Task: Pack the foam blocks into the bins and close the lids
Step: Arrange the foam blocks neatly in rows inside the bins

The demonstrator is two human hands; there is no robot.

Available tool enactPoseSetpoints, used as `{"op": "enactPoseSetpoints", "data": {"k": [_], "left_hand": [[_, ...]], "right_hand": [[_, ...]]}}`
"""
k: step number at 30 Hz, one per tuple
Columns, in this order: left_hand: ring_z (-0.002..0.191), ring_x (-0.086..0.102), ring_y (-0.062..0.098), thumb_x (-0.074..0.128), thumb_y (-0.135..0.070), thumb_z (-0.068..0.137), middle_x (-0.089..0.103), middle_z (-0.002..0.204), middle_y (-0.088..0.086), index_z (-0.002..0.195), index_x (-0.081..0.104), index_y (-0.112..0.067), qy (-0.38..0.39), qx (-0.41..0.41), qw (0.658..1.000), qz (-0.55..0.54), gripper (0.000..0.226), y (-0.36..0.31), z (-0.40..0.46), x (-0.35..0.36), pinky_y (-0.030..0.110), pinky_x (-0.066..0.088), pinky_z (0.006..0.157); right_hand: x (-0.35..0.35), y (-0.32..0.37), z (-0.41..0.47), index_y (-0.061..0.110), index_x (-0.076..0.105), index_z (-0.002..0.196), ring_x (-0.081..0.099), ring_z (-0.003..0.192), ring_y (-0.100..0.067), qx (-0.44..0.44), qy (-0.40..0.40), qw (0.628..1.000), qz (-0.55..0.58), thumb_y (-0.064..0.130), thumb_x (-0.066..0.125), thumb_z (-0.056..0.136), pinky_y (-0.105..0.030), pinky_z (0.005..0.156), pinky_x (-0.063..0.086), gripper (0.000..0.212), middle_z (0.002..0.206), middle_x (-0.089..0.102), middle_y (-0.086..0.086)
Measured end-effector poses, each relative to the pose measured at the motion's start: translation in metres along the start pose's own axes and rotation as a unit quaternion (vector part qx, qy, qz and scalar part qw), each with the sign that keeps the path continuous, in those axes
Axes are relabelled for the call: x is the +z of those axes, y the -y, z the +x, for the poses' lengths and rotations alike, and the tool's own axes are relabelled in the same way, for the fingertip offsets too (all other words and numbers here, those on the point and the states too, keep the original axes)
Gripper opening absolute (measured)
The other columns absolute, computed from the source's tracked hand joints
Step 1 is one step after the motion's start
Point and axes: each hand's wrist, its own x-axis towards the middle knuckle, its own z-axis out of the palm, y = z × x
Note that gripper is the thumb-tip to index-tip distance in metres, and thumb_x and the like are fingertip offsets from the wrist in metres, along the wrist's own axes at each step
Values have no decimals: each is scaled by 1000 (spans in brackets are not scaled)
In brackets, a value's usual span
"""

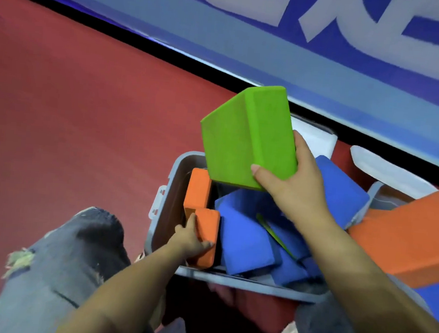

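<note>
1. Far left there's a knee in ripped, faded jeans (54, 252), over a red floor (73, 100).
2. Next up, the left hand (188, 239) is down inside the grey plastic bin (243, 281), fingers curled round an orange foam block (205, 235) at the bin's left end. A second orange block (198, 188) stands right behind it against the left wall.
3. Middle of the bin is a jumble of blue foam blocks (244, 237) leaning on each other, with a thin sliver of green (276, 236) poking out between them.
4. The right hand (293, 191) grips a big green foam block (247, 135) by its lower corner, thumb on the front face and fingers wrapped behind, holding it tilted above the bin.
5. Over on the right, a large orange block (414, 234) lies on top of a second bin (378, 191), with a clear lid (388, 167) lying behind it.
6. A blue banner with white lettering (331, 30) runs along the back.
</note>
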Motion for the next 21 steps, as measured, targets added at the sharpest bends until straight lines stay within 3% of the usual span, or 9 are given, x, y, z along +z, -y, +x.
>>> {"op": "enactPoseSetpoints", "data": {"k": [2,6,8,11,14,17,21], "left_hand": [[127,45,38,72,-54,74,25,146,24,152,-9,-26,-20,1,1000,-11,116,1,4,7,40,38,105],[125,48,39,75,-46,74,25,144,25,151,-16,-23,-30,37,999,18,121,-6,6,14,40,39,103],[122,50,40,74,-41,77,21,145,24,151,-16,-28,-24,61,997,36,117,-6,8,15,40,41,102],[130,43,41,71,-37,81,6,152,26,151,-7,-37,-15,79,996,43,104,2,15,16,41,37,108],[138,30,42,64,-27,87,-11,154,28,150,3,-42,1,78,997,26,89,7,19,12,37,30,113],[133,33,47,52,-18,87,-16,155,22,148,10,-48,0,20,999,-31,80,12,20,7,40,31,112],[133,34,46,57,-28,85,-4,156,22,146,12,-52,-31,-28,997,-66,79,24,16,2,41,29,113]], "right_hand": [[-11,1,-21,28,39,137,49,104,-5,15,6,1000,-2,26,80,71,5,76,34,78,117,50,9],[-18,-8,-56,33,30,144,46,108,7,45,41,998,-5,24,79,72,-5,85,34,87,126,47,18],[-17,-14,-66,39,33,138,46,98,16,38,51,998,-12,21,80,71,3,80,32,83,117,47,25],[-12,-22,-80,30,31,144,43,105,10,52,50,997,-14,22,82,69,8,79,30,91,119,46,27],[-7,-34,-98,38,29,140,47,117,1,67,58,996,1,37,82,62,-7,92,39,95,128,46,24],[-1,-53,-112,49,25,132,46,124,-6,89,56,994,-9,56,70,53,-28,103,42,91,138,44,13],[12,-73,-113,41,29,135,44,127,-8,122,61,990,-15,43,74,58,-36,106,40,89,137,43,12]]}}
